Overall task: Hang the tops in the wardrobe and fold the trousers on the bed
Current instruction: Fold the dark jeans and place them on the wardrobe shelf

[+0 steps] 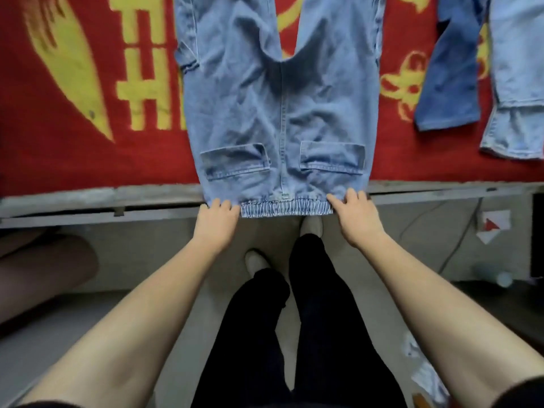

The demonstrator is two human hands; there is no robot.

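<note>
Here we are at the bedside, looking straight down. The light blue jeans (279,113) lie flat on the red and yellow blanket (73,98), back pockets up, legs running off the top of the view. The elastic waistband (285,207) is at the near end and hangs just past the bed's grey edge (88,198).

Both hands are on that waistband, one at each corner. The left hand (216,217) has the left corner, its fingers (219,203) curled over the top of the denim, knuckles up. The right hand (354,214) takes the right corner, its fingers (350,197) bent down onto the cloth just below the right back pocket. The thumbs are hidden underneath, so I can't tell how they sit, but the curl says both hands are gripping the fabric. The gathered elastic stretches between the two hands.

Over on the right of the blanket, well apart from the hands, lies a darker blue garment (447,83), and just beside it, at the frame's edge, a pale denim garment (518,83). Below, the person's black trouser legs (294,334) and pale shoes (310,226) stand on the grey floor.
</note>
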